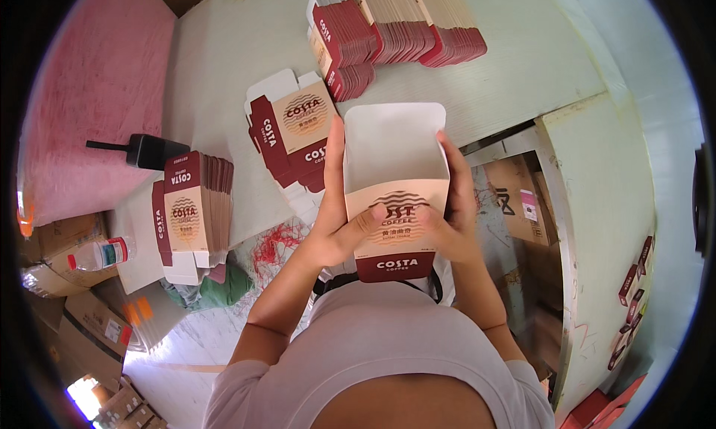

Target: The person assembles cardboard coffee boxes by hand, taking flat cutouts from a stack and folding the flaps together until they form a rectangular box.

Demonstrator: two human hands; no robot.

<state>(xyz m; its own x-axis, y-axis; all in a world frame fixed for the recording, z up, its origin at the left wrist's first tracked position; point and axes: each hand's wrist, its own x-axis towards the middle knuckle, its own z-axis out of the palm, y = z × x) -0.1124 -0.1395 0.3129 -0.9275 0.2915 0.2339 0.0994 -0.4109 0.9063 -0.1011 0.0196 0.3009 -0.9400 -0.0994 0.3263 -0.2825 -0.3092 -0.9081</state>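
Observation:
Between both hands, in front of my chest, is a cream and maroon folding carton (397, 192) opened out into a box. Its mouth gapes toward the far side, and a white flap stands up behind it. My left hand (341, 224) closes round its left side, thumb across the cream front panel. Round the right side wraps my right hand (453, 224), its thumb also on the front panel. A maroon flap sticks out at the near end. Just beyond my left hand, several flattened cartons (298, 123) lie overlapping on the pale table (246, 41).
Rows of flat cartons (399, 33) stand packed at the back. A further stack (198, 213) leans at the left, beside a black object (153, 151) and a pink panel (97, 93). A plastic bottle (101, 254) lies far left. Small maroon boxes (634, 302) rest on the right-hand surface.

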